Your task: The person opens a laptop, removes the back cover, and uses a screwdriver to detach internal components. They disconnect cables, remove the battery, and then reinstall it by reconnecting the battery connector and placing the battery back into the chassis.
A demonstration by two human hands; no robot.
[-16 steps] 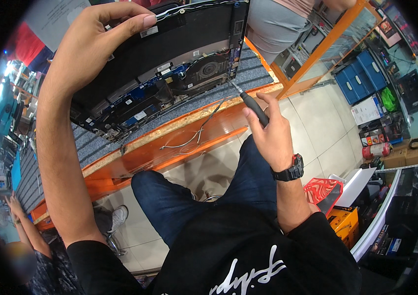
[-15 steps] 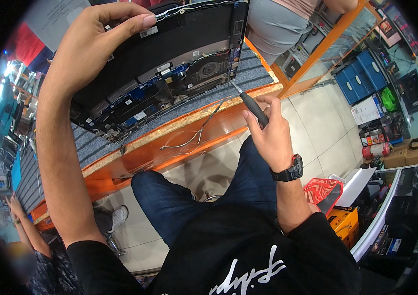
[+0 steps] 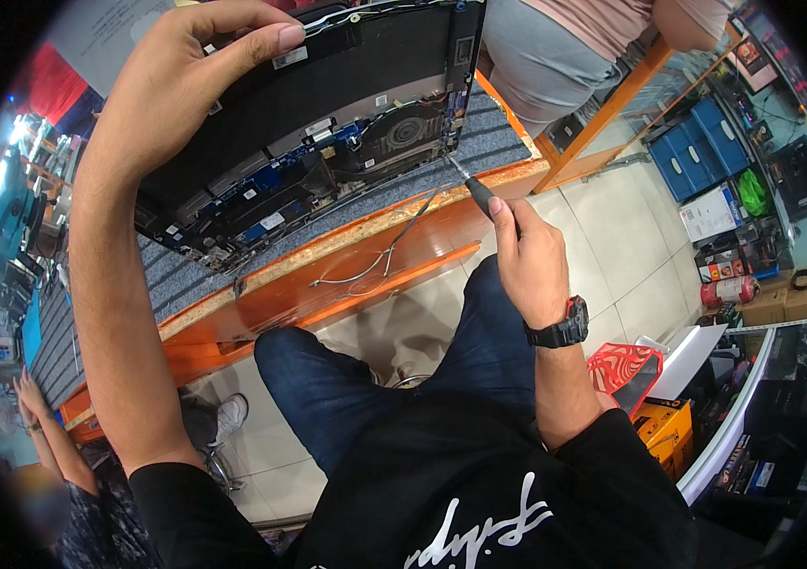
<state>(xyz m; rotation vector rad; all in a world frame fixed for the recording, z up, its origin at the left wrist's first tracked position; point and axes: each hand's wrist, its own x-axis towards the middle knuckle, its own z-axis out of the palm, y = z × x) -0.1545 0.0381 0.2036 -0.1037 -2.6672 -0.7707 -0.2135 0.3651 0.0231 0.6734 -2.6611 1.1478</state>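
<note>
Left hand (image 3: 171, 95) grips the far edge of an opened laptop (image 3: 327, 123), tilting it up off the grey-matted desk (image 3: 327, 275), internals and fan exposed. Right hand (image 3: 527, 261) is closed around a screwdriver (image 3: 473, 190), tip at the laptop's lower right corner. Loose wires (image 3: 375, 266) lie on the desk edge.

The opened laptop (image 3: 327, 123) is black inside, with blue circuit boards and a dark grey fan. The screwdriver (image 3: 479, 194) has a black handle and a silver shaft. The surface (image 3: 327, 284) is glossy orange-brown wood under a grey ribbed mat (image 3: 489, 133). White wires (image 3: 375, 266) trail over it. The wristwatch (image 3: 560, 327) is black with red.
</note>
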